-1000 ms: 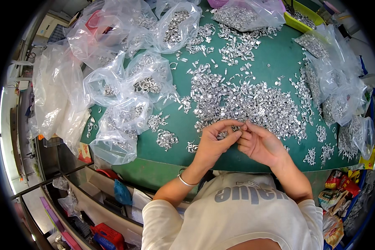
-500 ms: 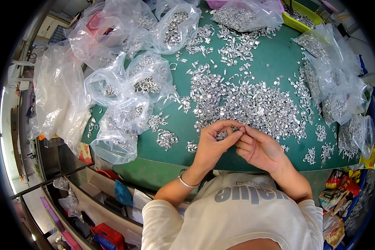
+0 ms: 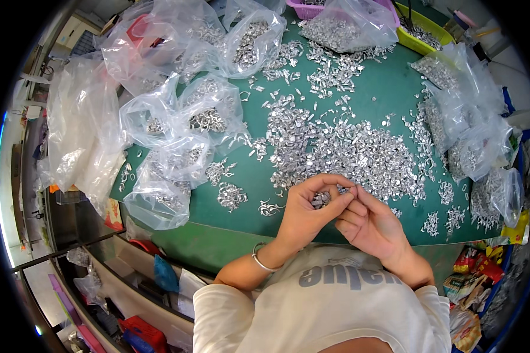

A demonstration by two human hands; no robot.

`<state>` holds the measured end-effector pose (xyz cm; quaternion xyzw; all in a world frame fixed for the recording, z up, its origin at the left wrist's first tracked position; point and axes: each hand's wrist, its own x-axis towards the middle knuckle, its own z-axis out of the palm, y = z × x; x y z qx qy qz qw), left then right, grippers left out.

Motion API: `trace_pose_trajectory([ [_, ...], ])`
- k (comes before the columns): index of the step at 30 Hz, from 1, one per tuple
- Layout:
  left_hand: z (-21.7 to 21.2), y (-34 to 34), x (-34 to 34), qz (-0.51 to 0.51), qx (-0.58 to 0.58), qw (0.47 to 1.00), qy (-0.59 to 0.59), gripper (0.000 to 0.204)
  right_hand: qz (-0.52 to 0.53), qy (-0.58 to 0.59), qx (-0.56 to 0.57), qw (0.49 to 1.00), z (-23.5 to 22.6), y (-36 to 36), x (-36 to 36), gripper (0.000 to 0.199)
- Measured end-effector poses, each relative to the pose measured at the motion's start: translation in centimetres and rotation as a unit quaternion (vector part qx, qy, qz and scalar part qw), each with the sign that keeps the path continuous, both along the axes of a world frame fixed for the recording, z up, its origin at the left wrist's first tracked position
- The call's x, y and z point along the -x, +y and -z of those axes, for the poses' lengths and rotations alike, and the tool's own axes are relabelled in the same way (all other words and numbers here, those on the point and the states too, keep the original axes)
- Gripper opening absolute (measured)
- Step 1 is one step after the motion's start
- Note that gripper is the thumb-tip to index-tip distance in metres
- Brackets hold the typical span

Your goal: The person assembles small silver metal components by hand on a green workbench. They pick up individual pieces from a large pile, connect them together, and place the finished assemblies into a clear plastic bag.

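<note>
My left hand is curled, and small silvery metal parts show in the hollow between its thumb and forefinger. They appear to lie in its grip. Its thumb and fingertips meet those of my right hand above the near edge of the heap. My right thumb and forefinger are pinched together; whatever is between them is too small and covered to make out. Just beyond both hands, a broad heap of small metal parts spreads over the green tabletop.
Small sorted clusters lie left of my hands, others to the right. Clear plastic bags of parts crowd the left side; more bags line the right. A purple basket and a yellow-green tray stand at the back.
My hands stay together at the fingertips, slightly nearer to me, with only small finger shifts. The whole view has shifted a little.
</note>
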<state>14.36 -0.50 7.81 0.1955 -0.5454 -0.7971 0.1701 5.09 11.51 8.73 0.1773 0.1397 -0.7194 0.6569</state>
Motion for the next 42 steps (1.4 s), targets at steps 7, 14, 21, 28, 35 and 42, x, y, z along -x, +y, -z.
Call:
trace_pose_trajectory([
  [7, -1.0, 0.4, 0.2, 0.006, 0.017, 1.000, 0.014, 0.019, 0.019, -0.002, 0.010, 1.000, -0.5, 0.7, -0.2, 0.020],
  [14, -1.7, 0.7, 0.3, 0.000, 0.016, 1.000, 0.010, 0.017, 0.016, 0.076, -0.010, 0.997, -1.1, 0.8, -0.6, 0.020],
  [21, -1.6, 0.9, 0.1, 0.000, 0.017, 0.999, 0.028, 0.013, 0.009, 0.139, -0.024, 0.990, -1.5, 0.9, -1.0, 0.022],
  [28, -1.6, 1.0, 0.0, 0.019, -0.081, 0.996, 0.026, 0.018, 0.022, 0.096, 0.016, 0.995, -1.2, 1.0, -0.9, 0.023],
  [35, -1.8, 1.0, 0.0, 0.019, -0.077, 0.997, 0.023, 0.015, 0.025, 0.072, 0.022, 0.997, -1.0, 1.1, -0.9, 0.024],
  [42, -1.9, 1.0, 0.3, 0.013, -0.050, 0.999, 0.011, 0.012, 0.026, 0.070, 0.015, 0.997, -1.0, 1.0, -0.8, 0.024],
])
